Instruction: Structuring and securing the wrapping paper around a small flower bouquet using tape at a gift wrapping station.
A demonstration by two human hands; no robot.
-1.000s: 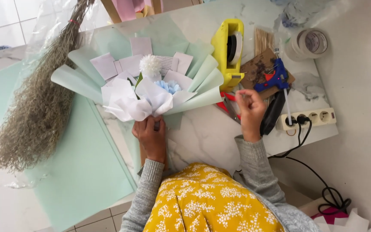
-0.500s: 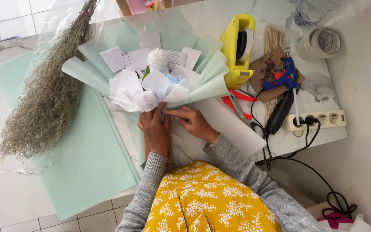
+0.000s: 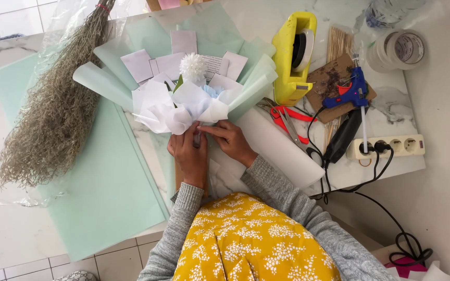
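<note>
Centrally, left hand (image 3: pixel 188 156) closed around crinkled white-and-mint paper bouquet (image 3: pixel 183 101) at its base, right hand (image 3: pixel 228 140) pinching the soft wrap, marble bench (image 3: pixel 391 112), wispy dried grass bundle (image 3: pixel 53 119) beside.

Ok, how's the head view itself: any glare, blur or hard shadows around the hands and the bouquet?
Head view: even, soft daylight, no hard shadows; left hand, right hand and bouquet are sharp; white wrapping looks slightly washed out; straight table edges bend a little toward the frame borders.
</note>
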